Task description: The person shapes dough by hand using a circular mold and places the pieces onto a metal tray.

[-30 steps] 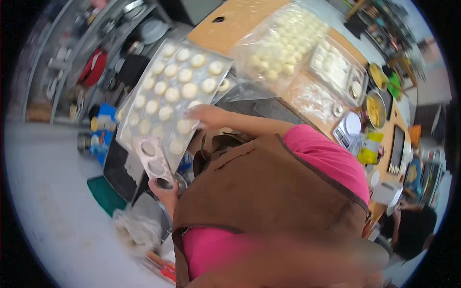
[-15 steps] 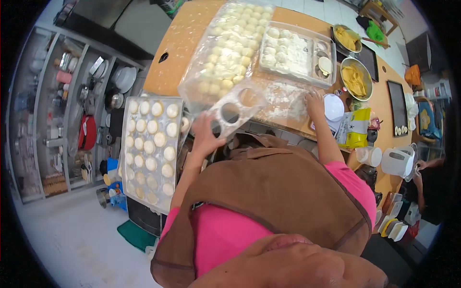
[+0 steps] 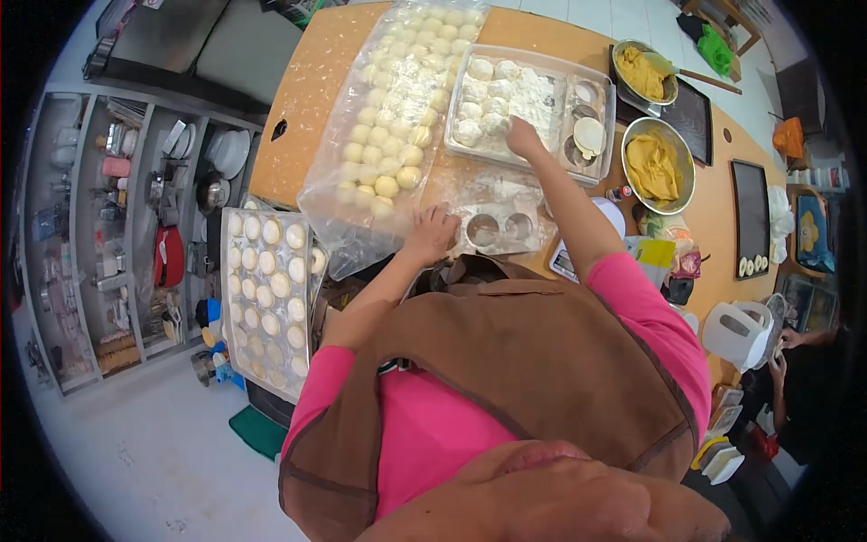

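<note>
My right hand (image 3: 524,138) reaches into a clear plastic tray (image 3: 533,165), beside floured dough balls (image 3: 494,124). Its fingers look drawn together, and I cannot make out what is in them. At the table's near edge my left hand (image 3: 433,233) lies palm down with fingers stretched out. It is next to a flat mould with round holes (image 3: 499,228), which now lies on the floured surface. Many pale dough balls (image 3: 386,187) sit under a clear plastic sheet (image 3: 330,212) on the left. The tray's right compartment holds round cutters and a pale disc (image 3: 590,135).
Two metal bowls of yellow filling (image 3: 655,167) stand to the right. Nearer are a white scale (image 3: 564,262) and a yellow packet (image 3: 652,253). A baking tray of dough rounds (image 3: 271,298) stands left of me. At far right, another person's hands (image 3: 784,348) work near a white jug (image 3: 733,332).
My right hand has moved from the near table edge up into the plastic tray. My left hand has laid the holed mould down on the table and rests beside it.
</note>
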`<control>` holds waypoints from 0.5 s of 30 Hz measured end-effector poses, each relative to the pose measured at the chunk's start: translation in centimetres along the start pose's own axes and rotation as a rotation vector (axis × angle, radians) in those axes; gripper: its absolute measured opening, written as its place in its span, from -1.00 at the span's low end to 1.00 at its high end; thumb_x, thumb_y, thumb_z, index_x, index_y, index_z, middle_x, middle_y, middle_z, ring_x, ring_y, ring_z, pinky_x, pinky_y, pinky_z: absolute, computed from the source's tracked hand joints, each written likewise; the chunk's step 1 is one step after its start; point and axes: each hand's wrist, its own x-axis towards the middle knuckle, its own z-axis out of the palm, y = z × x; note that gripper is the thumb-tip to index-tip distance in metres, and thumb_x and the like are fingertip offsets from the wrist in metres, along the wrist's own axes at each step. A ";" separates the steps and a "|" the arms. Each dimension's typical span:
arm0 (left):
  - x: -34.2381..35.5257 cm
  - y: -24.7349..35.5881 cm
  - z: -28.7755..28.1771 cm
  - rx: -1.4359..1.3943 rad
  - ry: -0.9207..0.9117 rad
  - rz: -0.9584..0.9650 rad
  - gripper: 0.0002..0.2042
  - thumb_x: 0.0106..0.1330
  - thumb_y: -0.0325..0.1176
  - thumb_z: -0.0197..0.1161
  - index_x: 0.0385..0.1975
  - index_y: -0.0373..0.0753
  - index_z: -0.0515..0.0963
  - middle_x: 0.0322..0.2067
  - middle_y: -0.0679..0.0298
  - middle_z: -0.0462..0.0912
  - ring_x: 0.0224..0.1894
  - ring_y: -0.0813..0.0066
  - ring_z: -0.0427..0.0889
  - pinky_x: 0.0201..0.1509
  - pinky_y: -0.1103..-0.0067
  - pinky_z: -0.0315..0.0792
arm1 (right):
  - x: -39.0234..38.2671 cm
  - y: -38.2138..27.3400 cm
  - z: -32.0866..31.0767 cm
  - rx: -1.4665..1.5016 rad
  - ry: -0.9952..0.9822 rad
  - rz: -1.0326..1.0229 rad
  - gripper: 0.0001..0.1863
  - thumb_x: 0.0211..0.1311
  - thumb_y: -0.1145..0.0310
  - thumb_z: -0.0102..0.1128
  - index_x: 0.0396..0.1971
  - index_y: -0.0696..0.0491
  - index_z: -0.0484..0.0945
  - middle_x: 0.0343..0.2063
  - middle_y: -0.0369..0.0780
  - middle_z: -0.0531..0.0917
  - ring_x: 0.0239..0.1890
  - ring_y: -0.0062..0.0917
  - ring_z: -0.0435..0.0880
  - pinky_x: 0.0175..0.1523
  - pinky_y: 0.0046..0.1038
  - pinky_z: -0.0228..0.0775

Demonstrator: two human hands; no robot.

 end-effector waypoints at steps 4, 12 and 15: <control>0.2 0.1 1.2 0.104 0.033 -0.010 -0.45 0.01 -0.29 0.34 0.08 -0.02 0.35 0.21 0.06 0.24 0.30 0.05 0.16 0.27 -0.21 -0.08 | 0.7 -4.1 2.8 0.101 0.003 0.355 -0.48 -0.04 0.01 0.30 -0.17 0.11 0.58 -0.10 0.00 0.61 0.01 -0.13 0.57 0.04 -0.20 0.41; 1.2 0.5 1.8 0.202 0.046 0.004 -0.35 -0.13 -0.26 0.43 0.07 0.03 0.37 0.23 0.09 0.22 0.29 0.05 0.18 0.28 -0.20 -0.08 | 1.2 -2.3 1.5 0.095 -0.236 0.032 -0.46 -0.24 0.26 0.48 -0.16 0.11 0.58 -0.28 -0.07 0.66 -0.17 -0.25 0.64 -0.08 -0.32 0.46; 1.6 0.4 1.1 0.150 0.023 0.011 -0.18 -0.37 -0.21 0.53 0.09 0.02 0.35 0.23 0.10 0.20 0.31 0.03 0.15 0.29 -0.20 -0.11 | 0.6 -0.5 -0.8 0.194 -0.255 -0.135 -0.41 -0.35 0.46 0.49 -0.12 0.06 0.56 -0.37 -0.09 0.63 -0.26 -0.25 0.61 -0.10 -0.29 0.45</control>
